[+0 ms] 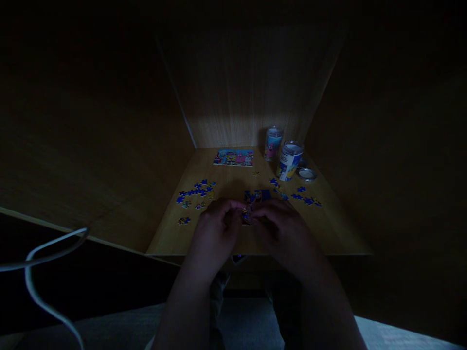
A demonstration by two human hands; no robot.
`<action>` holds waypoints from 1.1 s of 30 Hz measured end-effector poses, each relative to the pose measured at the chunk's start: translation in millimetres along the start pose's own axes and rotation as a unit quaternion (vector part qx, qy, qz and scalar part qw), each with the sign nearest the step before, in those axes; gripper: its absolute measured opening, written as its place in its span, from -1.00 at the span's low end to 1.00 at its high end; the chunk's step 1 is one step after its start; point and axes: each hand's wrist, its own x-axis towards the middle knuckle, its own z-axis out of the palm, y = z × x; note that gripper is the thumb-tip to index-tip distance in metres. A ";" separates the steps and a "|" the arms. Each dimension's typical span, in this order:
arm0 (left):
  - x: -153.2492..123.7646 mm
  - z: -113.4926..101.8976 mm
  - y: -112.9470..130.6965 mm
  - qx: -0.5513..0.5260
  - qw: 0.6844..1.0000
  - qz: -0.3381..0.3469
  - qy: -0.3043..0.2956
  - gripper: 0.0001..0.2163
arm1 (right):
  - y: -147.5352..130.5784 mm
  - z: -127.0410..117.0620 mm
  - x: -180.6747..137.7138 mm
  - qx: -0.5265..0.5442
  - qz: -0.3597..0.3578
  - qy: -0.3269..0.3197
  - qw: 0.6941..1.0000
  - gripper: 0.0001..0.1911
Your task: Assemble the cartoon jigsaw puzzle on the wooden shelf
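In dim light, a partly joined jigsaw puzzle (266, 194), mostly dark blue, lies on the wooden surface between my hands. My left hand (219, 226) is closed at its left lower side, thumb and forefinger pinched on a small puzzle piece (247, 214). From the other side, my right hand (282, 226) also has its fingertips pinched at that spot, touching the pieces there. My fingers cover much of the lower part, so the exact grip is hard to see. Loose blue puzzle pieces (197, 191) lie left of my left hand, and more puzzle pieces (308, 200) to the right.
At the back lies a finished cartoon puzzle (233, 157). Two clear-topped cans, a pink-and-blue can (272, 146) and a white-and-blue can (289, 163), stand back right beside a round metal lid (307, 174). Wooden panels enclose the sides. A white cable (31, 277) hangs at left.
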 end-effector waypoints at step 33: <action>1.8 -5.7 11.1 0.125 0.974 0.186 -0.031 -0.93 | 3.8 -1.9 -5.5 0.099 0.116 0.033 0.988 -0.84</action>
